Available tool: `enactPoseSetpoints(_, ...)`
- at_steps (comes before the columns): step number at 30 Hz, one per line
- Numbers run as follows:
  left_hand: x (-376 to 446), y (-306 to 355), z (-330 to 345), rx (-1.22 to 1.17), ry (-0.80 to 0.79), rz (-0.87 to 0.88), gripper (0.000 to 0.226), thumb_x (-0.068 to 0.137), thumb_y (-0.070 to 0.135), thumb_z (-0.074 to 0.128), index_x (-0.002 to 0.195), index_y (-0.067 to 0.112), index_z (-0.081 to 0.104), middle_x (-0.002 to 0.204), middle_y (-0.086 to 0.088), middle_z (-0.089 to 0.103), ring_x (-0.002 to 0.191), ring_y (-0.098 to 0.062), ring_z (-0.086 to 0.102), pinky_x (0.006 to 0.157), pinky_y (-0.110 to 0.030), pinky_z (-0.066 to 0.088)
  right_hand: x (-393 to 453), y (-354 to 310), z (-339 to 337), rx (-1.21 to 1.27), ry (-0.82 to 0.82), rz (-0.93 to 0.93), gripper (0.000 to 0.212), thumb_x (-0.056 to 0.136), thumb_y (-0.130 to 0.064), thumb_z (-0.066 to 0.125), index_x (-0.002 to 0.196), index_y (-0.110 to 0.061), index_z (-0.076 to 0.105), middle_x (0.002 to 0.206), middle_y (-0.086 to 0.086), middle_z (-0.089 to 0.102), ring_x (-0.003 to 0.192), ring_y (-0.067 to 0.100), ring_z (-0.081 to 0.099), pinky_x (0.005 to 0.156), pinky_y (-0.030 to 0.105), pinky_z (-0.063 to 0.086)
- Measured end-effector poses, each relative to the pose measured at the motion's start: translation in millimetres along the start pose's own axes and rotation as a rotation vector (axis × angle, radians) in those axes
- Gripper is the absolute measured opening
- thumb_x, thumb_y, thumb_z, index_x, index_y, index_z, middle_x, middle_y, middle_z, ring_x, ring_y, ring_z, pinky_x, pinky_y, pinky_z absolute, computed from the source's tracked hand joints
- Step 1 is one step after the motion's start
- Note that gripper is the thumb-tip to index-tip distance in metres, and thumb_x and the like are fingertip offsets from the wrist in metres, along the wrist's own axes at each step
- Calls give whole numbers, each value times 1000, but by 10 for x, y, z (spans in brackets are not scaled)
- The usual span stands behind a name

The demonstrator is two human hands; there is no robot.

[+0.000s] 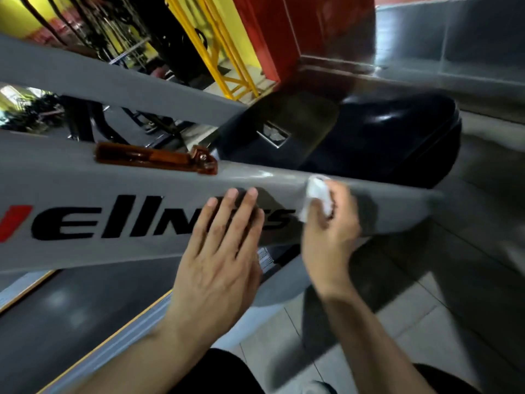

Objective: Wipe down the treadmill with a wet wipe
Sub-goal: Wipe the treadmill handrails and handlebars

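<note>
The treadmill's grey side upright [113, 177] slants across the view, with black lettering and a red mark on it. My right hand [329, 226] grips a crumpled white wet wipe [316, 196] and presses it against the upright near its lower end. My left hand [224, 251] lies flat with straight fingers on the lettering, just left of the right hand. The black motor cover [383, 137] sits behind the upright. The running belt [65, 317] shows at lower left.
An orange-brown clip [153, 159] is fixed on top of the upright. A second grey upright [113, 81] runs behind it. A yellow frame [224, 46] and a red column [298, 32] stand beyond. Grey floor tiles [426, 322] lie to the right.
</note>
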State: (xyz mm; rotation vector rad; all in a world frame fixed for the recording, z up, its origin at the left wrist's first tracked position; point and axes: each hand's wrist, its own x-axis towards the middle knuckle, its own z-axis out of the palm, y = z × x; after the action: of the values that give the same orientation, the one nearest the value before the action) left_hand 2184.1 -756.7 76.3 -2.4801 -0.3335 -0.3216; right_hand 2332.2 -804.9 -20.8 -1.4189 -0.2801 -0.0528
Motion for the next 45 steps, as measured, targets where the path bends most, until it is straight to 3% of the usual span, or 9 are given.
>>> enactPoseSetpoints(6,-385,-322,-252,-92,80,-141,54,96,14,46,146,-6,47,159,-24,35,153,-36,25,123,-56,22,-740,-1024,428,254,-191,-144,32,87,8,59,114,-7,67,110,6,61,102,3,58,92,13,43)
enactPoseSetpoints(10,-509,-408,-292,-7,64,-127,61,91,14,53,150,0,44,165,-20,26,154,-38,21,122,-60,22,-629,-757,379,135,-175,-235,34,87,6,60,115,-11,68,112,5,60,102,15,61,91,23,48)
enactPoseSetpoints(16,-363,-209,-139,-75,99,-122,60,90,18,51,148,2,49,166,-17,24,155,-38,16,125,-57,15,-127,512,21,27,200,159,29,91,3,57,117,-8,63,114,5,58,97,-7,52,86,1,33)
enactPoseSetpoints(23,-14,45,206,-136,109,7,58,92,18,51,147,1,48,165,-18,26,154,-40,16,124,-59,15,335,1571,-233,-131,300,499,31,92,-1,45,120,-7,56,118,14,51,110,36,56,90,23,38)
enactPoseSetpoints(27,88,195,476,-135,169,-15,57,93,18,51,148,5,49,165,-15,26,155,-39,14,125,-58,9,-252,894,197,-93,320,-11,24,95,2,48,117,1,56,113,13,54,103,21,56,95,21,42)
enactPoseSetpoints(30,109,212,612,-154,168,-32,58,95,19,49,152,9,45,167,-14,21,156,-40,8,122,-65,12,-372,869,290,-58,279,-85,27,89,11,53,111,-3,58,109,8,56,97,18,56,88,21,46)
enactPoseSetpoints(33,94,142,719,-200,119,10,58,97,18,45,155,10,39,169,-16,15,152,-50,12,113,-75,24,109,1602,-2,-139,403,179,29,86,-2,52,112,-10,62,108,6,61,99,22,59,92,35,49)
enactPoseSetpoints(37,77,105,899,-331,37,-20,59,101,22,37,159,15,31,169,-16,10,150,-53,17,108,-76,30,745,2367,-445,-212,411,592,23,96,-18,51,115,-18,63,108,6,67,100,25,63,78,23,41)
enactPoseSetpoints(45,104,160,722,-173,181,7,58,98,18,46,155,11,40,167,-17,20,152,-49,16,115,-72,23,740,2445,-265,75,525,848,24,99,-10,52,123,-5,52,106,14,59,91,22,55,63,24,45)
